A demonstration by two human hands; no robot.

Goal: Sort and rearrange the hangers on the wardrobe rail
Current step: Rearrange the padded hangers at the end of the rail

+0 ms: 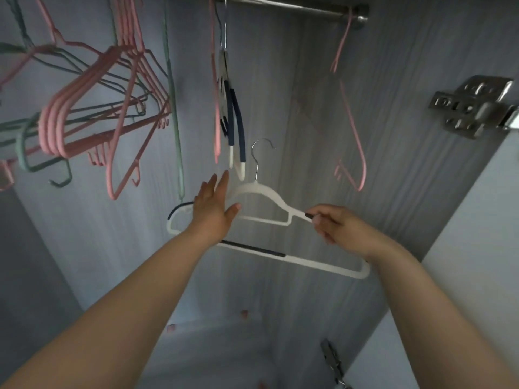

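- The white hanger (pixel 264 192) sits in the middle of the frame, off the rail (pixel 295 8), with its metal hook pointing up and free in the air.
- The right hand (pixel 334 226), right of centre, pinches the hanger's right shoulder tip between thumb and fingers, at a dark strip.
- The hanger's lower bar runs below both hands, down towards the right wrist.
- The left hand (pixel 213 211), at centre, is spread, with straight fingers pointing up and the thumb out to the right.
- It covers the hanger's left shoulder; whether it touches it I cannot tell.
- Both forearms reach up from the bottom corners of the frame.
- Just above the left fingertips, white-and-navy hangers (pixel 233 116) hang edge-on from the rail.
- A cluster of pink hangers (pixel 56 122) fills the upper left, mixed with green hangers (pixel 28 158).
- A single pink hanger (pixel 354 130) hangs at the rail's right end.
- A metal hinge (pixel 474 105) sits at the right edge.
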